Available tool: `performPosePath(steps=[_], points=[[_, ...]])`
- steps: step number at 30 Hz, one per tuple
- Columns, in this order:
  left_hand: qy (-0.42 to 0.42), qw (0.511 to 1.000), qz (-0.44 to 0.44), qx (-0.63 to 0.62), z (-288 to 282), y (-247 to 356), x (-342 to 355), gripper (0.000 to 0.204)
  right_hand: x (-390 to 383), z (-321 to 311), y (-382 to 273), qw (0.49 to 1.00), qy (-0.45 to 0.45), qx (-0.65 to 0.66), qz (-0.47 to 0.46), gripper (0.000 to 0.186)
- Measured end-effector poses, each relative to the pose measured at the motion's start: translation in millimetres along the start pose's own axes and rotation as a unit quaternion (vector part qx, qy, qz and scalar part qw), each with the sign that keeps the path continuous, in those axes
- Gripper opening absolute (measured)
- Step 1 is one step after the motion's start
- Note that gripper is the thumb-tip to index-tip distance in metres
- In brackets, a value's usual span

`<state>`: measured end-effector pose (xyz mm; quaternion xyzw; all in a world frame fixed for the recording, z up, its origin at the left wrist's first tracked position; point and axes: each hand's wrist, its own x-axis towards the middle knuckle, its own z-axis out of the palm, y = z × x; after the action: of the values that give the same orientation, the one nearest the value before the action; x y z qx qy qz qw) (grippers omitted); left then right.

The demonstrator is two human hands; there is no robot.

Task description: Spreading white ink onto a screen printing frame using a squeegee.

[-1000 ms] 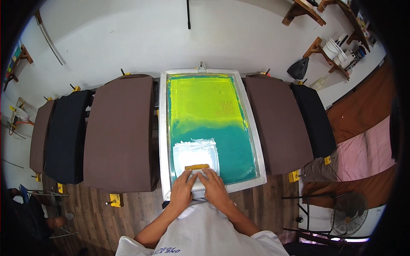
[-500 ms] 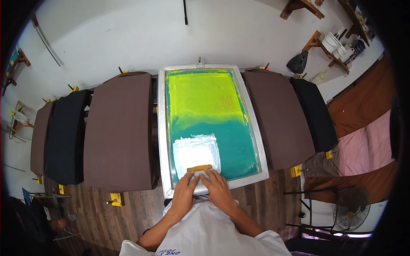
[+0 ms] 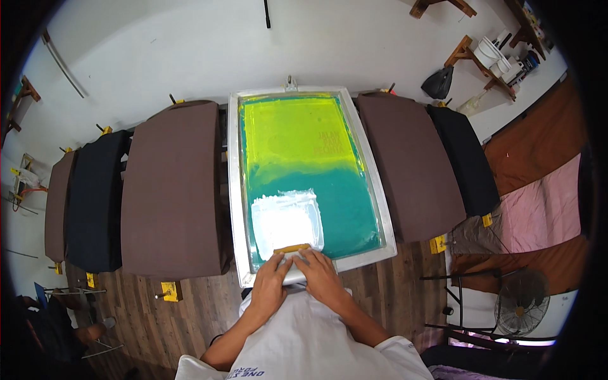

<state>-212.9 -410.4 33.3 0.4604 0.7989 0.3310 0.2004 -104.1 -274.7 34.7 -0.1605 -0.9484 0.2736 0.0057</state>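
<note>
A squeegee (image 3: 292, 248) with a yellow-brown grip lies across the near end of a screen-printing frame (image 3: 378, 201). My left hand (image 3: 272, 277) and my right hand (image 3: 318, 272) are side by side, both closed on it with the thumbs toward each other. The squeegee's lower edge is hidden. Just beyond it, a patch of white ink (image 3: 286, 221) covers the near left part of the green mesh (image 3: 345, 212). The mesh's far half is yellow-green, with faint lettering at its right. A metal clamp (image 3: 290, 83) shows at the frame's far edge.
Brown-covered boards (image 3: 171, 190) and black-covered boards (image 3: 465, 158) flank the frame on both sides. Yellow brackets (image 3: 170, 291) stick out below them. A fan (image 3: 522, 301) stands at lower right; white tubs (image 3: 487, 52) sit on a wall shelf. Part of another person (image 3: 57, 326) shows at lower left.
The squeegee and both hands have come slightly closer to me relative to the frame. The whole view has shifted a little, so the frame appears higher and farther left.
</note>
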Motion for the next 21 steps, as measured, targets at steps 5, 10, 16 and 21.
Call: performPosePath(steps=[5,10,16,21], points=[[0.010,1.000,0.006,0.019,6.5,-3.0,-3.9,0.070,-5.7,16.7,5.5,1.000,0.019,-0.009,0.004,0.067],[0.016,1.000,0.010,0.015,-4.3,6.4,-0.5,0.067,-3.1,6.9,-1.1,1.000,0.017,-0.007,0.014,0.065],[-0.011,1.000,-0.013,-0.006,-1.3,0.8,-7.3,0.067,-7.1,2.9,-4.0,0.998,-0.021,0.050,0.021,0.064],[0.007,0.999,0.009,0.033,2.0,1.1,-8.7,0.069,-10.0,9.7,-2.7,1.000,0.011,0.014,0.014,0.063]])
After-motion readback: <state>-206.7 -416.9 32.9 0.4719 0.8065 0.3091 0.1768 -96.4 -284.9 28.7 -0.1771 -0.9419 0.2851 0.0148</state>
